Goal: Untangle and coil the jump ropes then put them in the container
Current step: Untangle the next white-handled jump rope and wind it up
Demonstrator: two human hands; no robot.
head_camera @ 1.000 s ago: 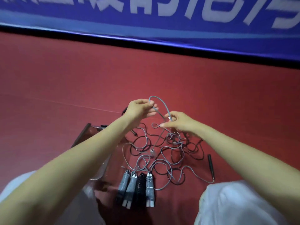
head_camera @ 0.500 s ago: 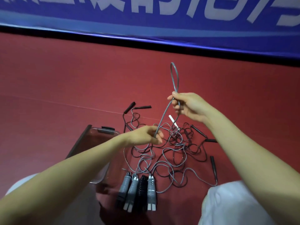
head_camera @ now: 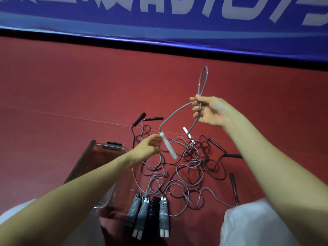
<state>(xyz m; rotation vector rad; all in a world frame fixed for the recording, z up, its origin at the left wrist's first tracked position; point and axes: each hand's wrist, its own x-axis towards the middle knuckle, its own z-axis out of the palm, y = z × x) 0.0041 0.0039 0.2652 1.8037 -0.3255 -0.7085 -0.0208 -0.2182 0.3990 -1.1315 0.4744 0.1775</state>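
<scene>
Well above the red floor, in the head view, the right hand is raised, fingers curled round a doubled stretch of smooth grey rope whose narrow loop stands upright above the fist. One strand drops leftward to a slim white handle, hanging tilted just beside the left hand. Blur hides whether those loosely curled fingers grip it. Below both hands, thin grey and black cords lie in a tangle. Four tightly coiled ropes lie beside the clear plastic container, under the left arm.
</scene>
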